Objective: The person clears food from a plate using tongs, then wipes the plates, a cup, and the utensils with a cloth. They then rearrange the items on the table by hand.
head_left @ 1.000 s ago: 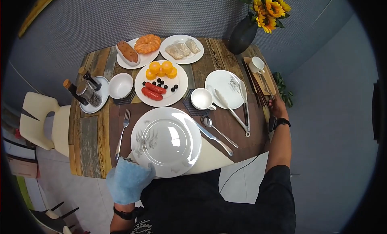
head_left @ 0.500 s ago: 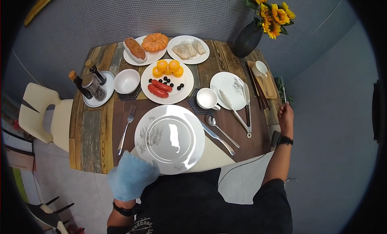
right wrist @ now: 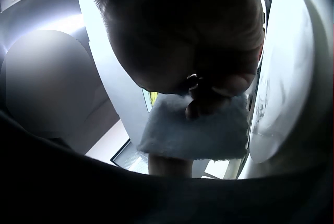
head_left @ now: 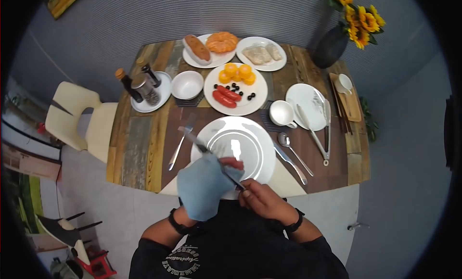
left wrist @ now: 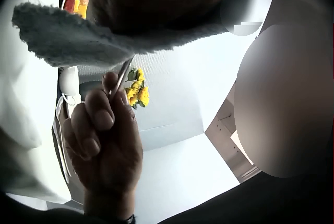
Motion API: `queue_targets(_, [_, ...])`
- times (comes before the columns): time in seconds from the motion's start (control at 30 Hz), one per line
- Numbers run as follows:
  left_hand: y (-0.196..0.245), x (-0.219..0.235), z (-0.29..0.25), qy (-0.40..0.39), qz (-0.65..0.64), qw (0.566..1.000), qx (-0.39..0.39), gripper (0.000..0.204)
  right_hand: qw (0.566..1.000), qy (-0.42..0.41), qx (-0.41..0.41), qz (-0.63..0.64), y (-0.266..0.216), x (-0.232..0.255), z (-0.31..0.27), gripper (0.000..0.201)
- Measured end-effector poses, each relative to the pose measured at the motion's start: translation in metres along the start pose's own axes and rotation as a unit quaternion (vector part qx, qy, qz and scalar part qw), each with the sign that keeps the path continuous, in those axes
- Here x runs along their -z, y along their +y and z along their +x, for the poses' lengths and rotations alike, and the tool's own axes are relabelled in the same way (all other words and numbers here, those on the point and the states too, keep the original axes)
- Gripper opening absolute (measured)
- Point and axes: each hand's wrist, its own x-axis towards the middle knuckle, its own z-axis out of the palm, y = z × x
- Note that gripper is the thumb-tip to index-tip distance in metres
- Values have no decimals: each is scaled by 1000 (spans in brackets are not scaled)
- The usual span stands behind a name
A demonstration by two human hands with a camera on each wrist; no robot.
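My left hand (left wrist: 162, 0) holds a blue cloth (head_left: 202, 190) over the near left edge of a large white plate (head_left: 257, 154). The cloth covers most of that hand. My right hand (head_left: 263, 200), bare, grips the handle end of a slim metal utensil (head_left: 201, 146) that looks like a table knife. Its middle passes through the cloth, and its flat, blurred far end sticks out to the upper left above the plate. In the left wrist view, the right fingers curl round the shiny handle (left wrist: 124, 73) just below the cloth. A fork (head_left: 179, 149) lies left of the plate.
A knife (head_left: 291, 163) and a spoon (head_left: 294, 151) lie right of the plate. Tongs (head_left: 315, 139) rest on a smaller plate (head_left: 302, 94) beside a cup (head_left: 281, 113). Behind stand a bowl (head_left: 187, 85), food plates, shakers, a vase (head_left: 330, 48) and a wooden tray (head_left: 353, 108).
My right hand has come from the tray at the table's right edge to the front of my body, bringing the utensil. The left hand with its cloth now meets it over the plate. The view has shifted.
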Motion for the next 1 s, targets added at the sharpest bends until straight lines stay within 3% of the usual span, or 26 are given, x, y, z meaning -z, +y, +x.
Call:
queue_targets(0.1, [-38,4,-12,-26,3,999,30,25,999,-19,24,-39,5,-7,8,22])
queue_targets(0.13, [-36,7,-14,-15,92,994,-61,25,999,-19,22,-36,5,-8,9,22])
queue_targets(0.17, [-42,9,-15,-18,92,994,-59,25,999,-31,17,-41,4,-9,12,22])
queue_targets(0.23, [-57,10,-14,-9,328,920,-213,33,998,-42,11,-47,4,-11,14,21])
queue_targets(0.27, [-58,6,-16,-10,328,920,-213,33,999,-9,17,-41,5,-13,14,20])
queue_targets(0.33, [-56,-4,-19,122,292,945,82,31,999,26,23,-34,6,-14,13,20])
queue_targets(0.37, [-51,-1,-19,122,293,945,82,31,999,40,13,-13,8,-13,9,19])
queue_targets(0.43, [-39,7,-12,199,403,891,57,34,998,54,2,9,8,-14,8,19])
queue_targets(0.5, [-41,20,-7,189,385,901,66,36,994,22,71,-83,6,-17,9,19])
queue_targets(0.57, [-38,33,-8,78,455,878,-131,52,994,19,59,-95,13,-23,12,18])
queue_targets(0.6, [-30,27,-7,78,462,879,-83,57,993,17,46,-107,16,-25,13,17])
queue_targets(0.63, [-35,22,-10,77,462,879,-86,57,993,19,46,-108,14,-24,13,17])
queue_targets(0.67, [-49,15,-18,97,213,972,-38,52,994,20,40,-102,10,-22,13,17])
queue_targets(0.7, [-64,8,-26,109,-52,993,15,47,995,20,32,-96,8,-21,13,17])
queue_targets(0.73, [-75,5,-29,114,-312,941,67,42,995,22,32,-95,6,-20,13,17])
queue_targets(0.77, [-81,8,-27,112,-312,941,67,42,995,15,39,-93,4,-19,13,17])
queue_targets(0.8, [-88,17,-26,66,8,994,-88,40,995,8,47,-92,3,-18,14,16])
queue_targets(0.83, [-95,23,-24,12,328,916,-231,38,995,9,48,-92,3,-18,14,16])
queue_targets(0.87, [-104,26,-24,12,328,916,-232,38,992,-3,59,-108,3,-19,13,15])
queue_targets(1.0, [-156,20,-46,2,53,991,-120,26,993,-18,65,-100,3,-20,13,12])
